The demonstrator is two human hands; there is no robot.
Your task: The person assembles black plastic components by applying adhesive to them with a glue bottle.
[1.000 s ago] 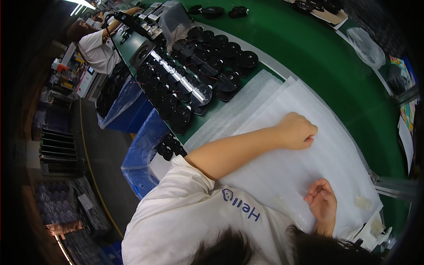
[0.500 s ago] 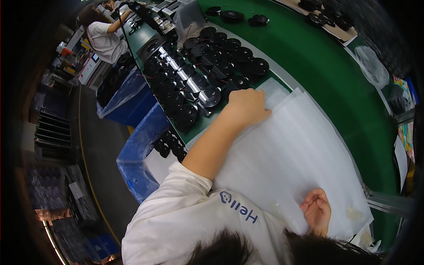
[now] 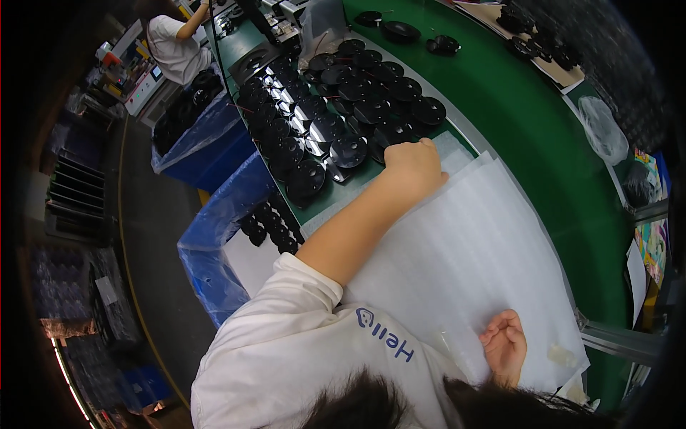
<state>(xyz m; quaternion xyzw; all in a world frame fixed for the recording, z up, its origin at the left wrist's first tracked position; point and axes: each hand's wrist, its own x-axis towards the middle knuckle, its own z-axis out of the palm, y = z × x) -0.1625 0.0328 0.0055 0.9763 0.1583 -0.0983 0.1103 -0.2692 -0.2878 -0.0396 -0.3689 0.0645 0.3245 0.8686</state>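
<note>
My left hand (image 3: 413,166) reaches out over a stack of white foam sheets (image 3: 471,257) to the near edge of several rows of black round speaker parts (image 3: 343,121). Its fingers curl down beside the nearest black part (image 3: 350,151); whether they grip one is hidden. My right hand (image 3: 504,346) rests loosely curled on the near corner of the foam sheets, close to my body, with nothing seen in it. A small clear scrap (image 3: 561,354) lies just to its right.
The green table (image 3: 522,121) curves off to the right, carrying a clear plastic bag (image 3: 602,129) and more black parts on cardboard (image 3: 532,39). Blue-lined bins (image 3: 214,236) holding black parts stand at the left. Another person in white (image 3: 171,39) works at the far left.
My left arm has stretched further forward, from the middle of the foam sheets to their far edge by the black parts. My right hand has stayed at the near corner.
</note>
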